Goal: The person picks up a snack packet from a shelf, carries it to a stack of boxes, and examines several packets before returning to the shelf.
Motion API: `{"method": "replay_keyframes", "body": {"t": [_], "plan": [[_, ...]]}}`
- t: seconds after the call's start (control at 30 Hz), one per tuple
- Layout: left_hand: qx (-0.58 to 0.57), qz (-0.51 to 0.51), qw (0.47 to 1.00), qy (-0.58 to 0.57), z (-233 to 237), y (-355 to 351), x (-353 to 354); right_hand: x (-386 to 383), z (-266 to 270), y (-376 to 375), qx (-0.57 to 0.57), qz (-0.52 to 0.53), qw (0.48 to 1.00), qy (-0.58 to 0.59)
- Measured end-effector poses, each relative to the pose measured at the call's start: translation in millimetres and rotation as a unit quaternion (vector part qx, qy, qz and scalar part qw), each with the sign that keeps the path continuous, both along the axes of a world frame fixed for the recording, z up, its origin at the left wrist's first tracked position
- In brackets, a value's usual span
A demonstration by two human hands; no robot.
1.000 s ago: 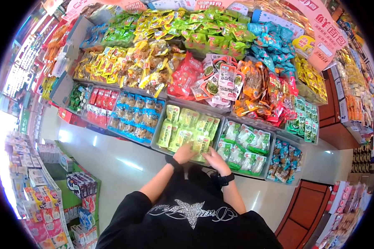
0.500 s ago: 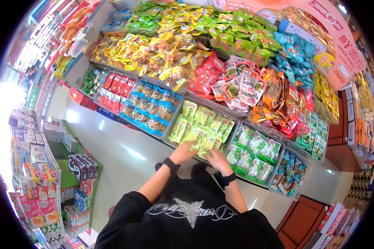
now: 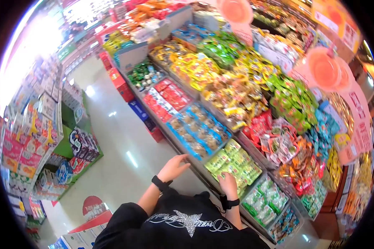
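Note:
My left hand (image 3: 174, 168) is off the bins, its fingers stretched toward the near rim beside the blue-edged packets (image 3: 195, 128). It holds nothing. My right hand (image 3: 228, 184) hovers at the near side of the bin of light-green packets (image 3: 239, 159), its fingers curled; whether anything lies between them is hidden. The green packets lie in neat rows. To their right sits a bin of white-and-green packets (image 3: 264, 201). A dark band circles each wrist.
Red packets (image 3: 168, 97) fill a bin farther left. Behind, heaped yellow (image 3: 195, 68) and green snack bags (image 3: 293, 97) rise on a higher tier. A stocked shelf (image 3: 50, 120) stands at left across the shiny aisle floor (image 3: 116, 133). Pink signs (image 3: 357, 120) edge the display.
My view has turned, so the display runs diagonally. The left hand has come away from the green packets to the left and opened; the right hand has lifted and curled.

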State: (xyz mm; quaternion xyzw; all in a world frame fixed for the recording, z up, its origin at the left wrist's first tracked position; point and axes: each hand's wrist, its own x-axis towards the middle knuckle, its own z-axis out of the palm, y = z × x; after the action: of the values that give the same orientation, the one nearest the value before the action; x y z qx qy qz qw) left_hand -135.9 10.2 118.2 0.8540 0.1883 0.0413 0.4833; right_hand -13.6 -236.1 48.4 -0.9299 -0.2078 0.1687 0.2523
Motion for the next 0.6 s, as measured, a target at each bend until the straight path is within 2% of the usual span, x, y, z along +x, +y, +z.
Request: {"method": "replay_keyframes", "body": {"t": [0.13,0.2,0.23,0.33,0.4,0.47,0.6], "plan": [[-0.030,0.067,0.997,-0.024,15.4,53.9,-46.3,-13.8,11.5,81.3,0.067,0.079,0.992,0.067],[-0.034,0.106,0.993,-0.027,15.6,81.2,-72.0,-26.4,15.6,127.5,0.166,0.146,0.974,0.051],[-0.040,0.131,0.990,-0.033,14.8,94.7,-86.5,-35.9,27.6,151.0,0.197,0.155,0.964,0.082],[-0.030,0.209,0.976,-0.048,6.9,131.0,-132.4,-55.9,40.6,215.7,0.193,0.218,0.952,0.096],[-0.010,0.262,0.963,-0.059,5.4,153.8,-162.1,-72.7,48.2,258.9,0.189,0.237,0.942,0.145],[-0.046,0.336,0.940,-0.047,7.2,171.8,-192.0,-88.7,49.8,297.8,0.182,0.293,0.929,0.136],[-0.031,0.461,0.886,-0.026,10.5,186.4,-248.2,-124.7,43.5,366.9,0.169,0.433,0.875,0.135]]}}
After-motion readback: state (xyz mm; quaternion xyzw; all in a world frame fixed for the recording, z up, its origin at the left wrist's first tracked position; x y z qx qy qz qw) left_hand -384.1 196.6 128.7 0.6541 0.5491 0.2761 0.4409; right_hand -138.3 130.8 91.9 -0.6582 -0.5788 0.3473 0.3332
